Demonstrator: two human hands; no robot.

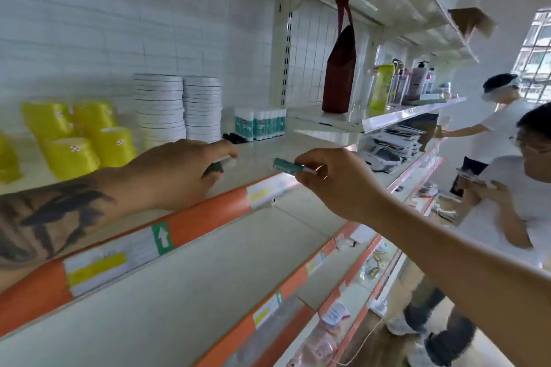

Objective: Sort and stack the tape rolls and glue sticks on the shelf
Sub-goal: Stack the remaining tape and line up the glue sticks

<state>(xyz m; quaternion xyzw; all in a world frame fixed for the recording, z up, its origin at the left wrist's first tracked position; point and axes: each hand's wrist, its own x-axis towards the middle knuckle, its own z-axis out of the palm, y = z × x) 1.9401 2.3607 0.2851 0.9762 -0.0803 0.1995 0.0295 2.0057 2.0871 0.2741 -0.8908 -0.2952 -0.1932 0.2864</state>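
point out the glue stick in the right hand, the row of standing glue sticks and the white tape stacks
glue stick [284, 165], head view, teal body
standing glue sticks [259, 125], head view, middle of row
white tape stacks [179, 109], head view, between both stacks

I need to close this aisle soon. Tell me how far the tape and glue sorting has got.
Done: two white tape stacks and a row of upright glue sticks stand at the back of the shelf.
In hand: the right hand and left hand each hold a glue stick.
Left: standing those two with the row.
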